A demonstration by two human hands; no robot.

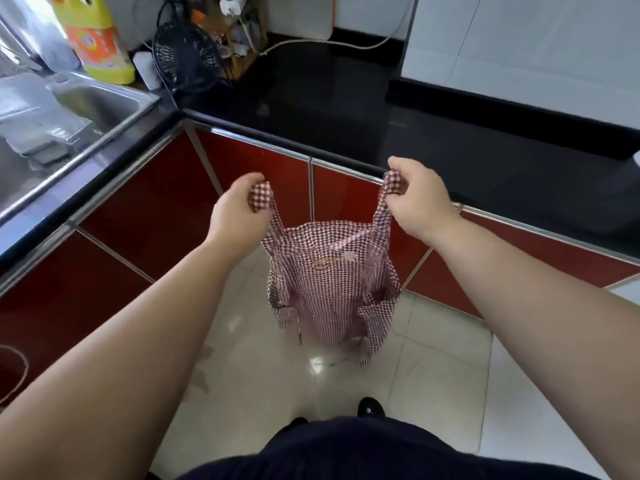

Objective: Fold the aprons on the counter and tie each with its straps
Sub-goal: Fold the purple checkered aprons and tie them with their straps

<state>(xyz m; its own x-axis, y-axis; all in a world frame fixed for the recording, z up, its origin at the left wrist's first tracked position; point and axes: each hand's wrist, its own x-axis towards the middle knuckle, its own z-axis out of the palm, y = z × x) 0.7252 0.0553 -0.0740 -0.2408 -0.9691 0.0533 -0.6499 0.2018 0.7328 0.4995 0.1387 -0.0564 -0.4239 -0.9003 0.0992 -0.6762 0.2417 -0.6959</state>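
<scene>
A red-and-white checked apron (330, 282) hangs in the air in front of the red cabinet doors, below the counter's edge. My left hand (239, 209) pinches its left shoulder strap. My right hand (420, 199) pinches the right shoulder strap. The two hands hold the straps apart, so the bib hangs spread between them. Thin tie straps dangle at the apron's lower edge above the tiled floor. The black counter (346, 109) lies beyond the hands.
A steel sink (86, 105) is set into the counter at the left. Behind it stand a yellow bottle (97, 39) and a small black fan (187, 57). A white cable (329, 43) runs along the back. A white appliance (536, 46) stands at right.
</scene>
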